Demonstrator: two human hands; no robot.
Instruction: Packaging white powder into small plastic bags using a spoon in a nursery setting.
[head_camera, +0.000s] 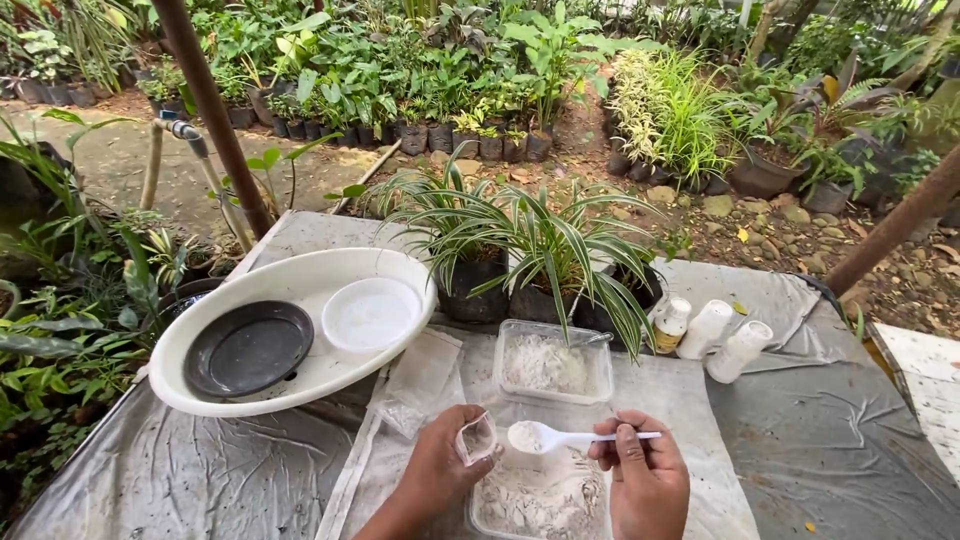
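Right hand (645, 480) pinches a heaped white spoon (560, 437), left hand (445, 470) grips a small bag (477, 438); a wobble could spill powder.

A white basin (300, 275) on the grey-covered counter (830, 440) holds a black saucer (248, 348) and a white lid (370, 314). Striped potted plants (520, 250) stand behind, three white bottles (710, 335) lying beside them.

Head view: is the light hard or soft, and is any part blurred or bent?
Head view: soft, even daylight with faint shadows; left hand, right hand and white spoon look sharp; the poles at the edges lean, suggesting wide-angle distortion.
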